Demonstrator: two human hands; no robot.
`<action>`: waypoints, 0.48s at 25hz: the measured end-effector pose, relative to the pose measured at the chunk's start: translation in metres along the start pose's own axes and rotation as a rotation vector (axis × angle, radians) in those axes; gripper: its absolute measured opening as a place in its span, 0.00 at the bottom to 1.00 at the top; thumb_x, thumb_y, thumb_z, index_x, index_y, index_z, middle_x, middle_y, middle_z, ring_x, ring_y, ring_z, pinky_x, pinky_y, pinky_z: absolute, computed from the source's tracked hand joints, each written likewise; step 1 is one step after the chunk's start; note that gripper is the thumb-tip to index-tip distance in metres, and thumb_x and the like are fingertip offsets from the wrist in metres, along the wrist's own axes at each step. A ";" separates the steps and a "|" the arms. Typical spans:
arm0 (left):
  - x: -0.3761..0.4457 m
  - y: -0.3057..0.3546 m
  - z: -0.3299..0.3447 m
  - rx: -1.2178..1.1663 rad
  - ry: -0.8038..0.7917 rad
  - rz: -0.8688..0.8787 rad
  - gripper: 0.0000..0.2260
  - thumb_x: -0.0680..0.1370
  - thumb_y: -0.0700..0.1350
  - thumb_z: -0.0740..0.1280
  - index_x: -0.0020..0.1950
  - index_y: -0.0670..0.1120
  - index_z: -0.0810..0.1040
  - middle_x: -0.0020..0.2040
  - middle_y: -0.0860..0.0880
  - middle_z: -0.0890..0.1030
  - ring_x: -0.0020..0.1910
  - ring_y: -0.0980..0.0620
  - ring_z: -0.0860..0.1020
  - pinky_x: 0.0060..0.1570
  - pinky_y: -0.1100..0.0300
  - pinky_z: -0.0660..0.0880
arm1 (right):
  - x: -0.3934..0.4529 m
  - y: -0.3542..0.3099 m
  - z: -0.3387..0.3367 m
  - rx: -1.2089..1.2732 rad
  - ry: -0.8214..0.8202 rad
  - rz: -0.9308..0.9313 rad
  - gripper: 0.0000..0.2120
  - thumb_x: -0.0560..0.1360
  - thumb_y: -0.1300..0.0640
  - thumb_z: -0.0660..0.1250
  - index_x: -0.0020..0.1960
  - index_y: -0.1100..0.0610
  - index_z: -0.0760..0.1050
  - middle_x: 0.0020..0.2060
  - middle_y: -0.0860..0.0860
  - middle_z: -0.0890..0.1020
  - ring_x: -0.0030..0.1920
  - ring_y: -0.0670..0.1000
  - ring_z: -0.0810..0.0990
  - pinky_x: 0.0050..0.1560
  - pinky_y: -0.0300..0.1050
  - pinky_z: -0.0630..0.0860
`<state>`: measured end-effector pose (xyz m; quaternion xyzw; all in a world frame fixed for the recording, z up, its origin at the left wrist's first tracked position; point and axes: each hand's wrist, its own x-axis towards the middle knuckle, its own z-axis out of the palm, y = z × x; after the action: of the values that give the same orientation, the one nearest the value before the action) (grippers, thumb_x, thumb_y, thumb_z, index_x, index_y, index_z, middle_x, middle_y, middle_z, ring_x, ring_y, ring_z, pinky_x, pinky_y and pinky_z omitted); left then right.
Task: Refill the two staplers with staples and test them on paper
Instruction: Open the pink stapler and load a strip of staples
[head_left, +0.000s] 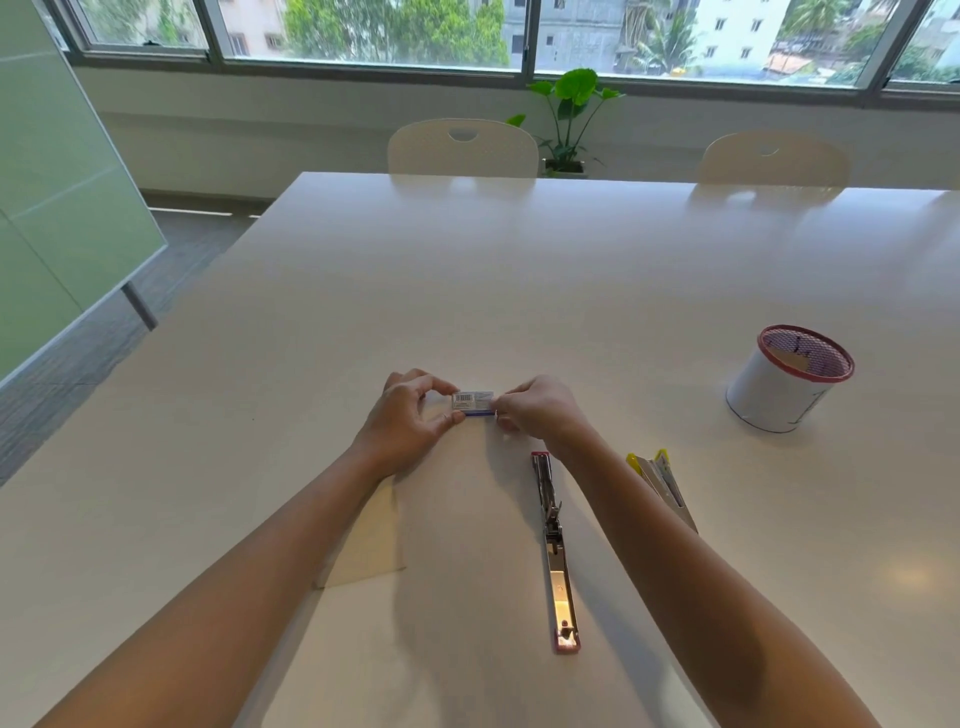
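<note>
office meeting room | long white table (519, 270) | chairs (462, 148) | glass partition (57, 208)

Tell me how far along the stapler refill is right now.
Early stage. Done: the pink stapler lies swung fully open on the table, and the yellow stapler looks open too. In hand: the left hand and right hand pinch the small staple box at its ends, seemingly opening it. Left: loading both staplers and testing on the paper.

Bright window (363, 31) daylight, soft shadows, wide-angle edge distortion.
</note>
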<state>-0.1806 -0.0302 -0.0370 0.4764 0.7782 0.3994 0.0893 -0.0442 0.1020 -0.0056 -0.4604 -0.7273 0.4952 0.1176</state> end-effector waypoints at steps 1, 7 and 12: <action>0.000 0.000 0.000 -0.003 0.000 -0.001 0.13 0.74 0.50 0.75 0.58 0.51 0.82 0.51 0.56 0.77 0.56 0.57 0.68 0.51 0.65 0.68 | 0.001 0.000 0.001 0.023 0.005 0.018 0.09 0.71 0.62 0.71 0.45 0.68 0.84 0.44 0.66 0.85 0.51 0.64 0.84 0.54 0.59 0.81; 0.000 0.001 -0.001 -0.015 -0.024 0.003 0.13 0.74 0.51 0.75 0.57 0.51 0.83 0.51 0.55 0.78 0.57 0.56 0.68 0.51 0.69 0.65 | 0.004 -0.002 0.004 0.026 0.013 0.052 0.16 0.69 0.52 0.76 0.40 0.66 0.83 0.34 0.58 0.84 0.40 0.59 0.82 0.50 0.54 0.80; -0.002 0.003 -0.009 -0.059 -0.059 -0.003 0.13 0.74 0.48 0.76 0.58 0.52 0.84 0.50 0.54 0.78 0.51 0.59 0.72 0.46 0.75 0.66 | 0.000 -0.002 0.002 -0.072 0.008 0.010 0.17 0.70 0.49 0.76 0.39 0.65 0.84 0.34 0.57 0.82 0.38 0.55 0.79 0.46 0.52 0.78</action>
<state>-0.1826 -0.0359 -0.0294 0.4837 0.7639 0.4079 0.1269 -0.0466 0.1012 -0.0047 -0.4702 -0.7417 0.4675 0.1015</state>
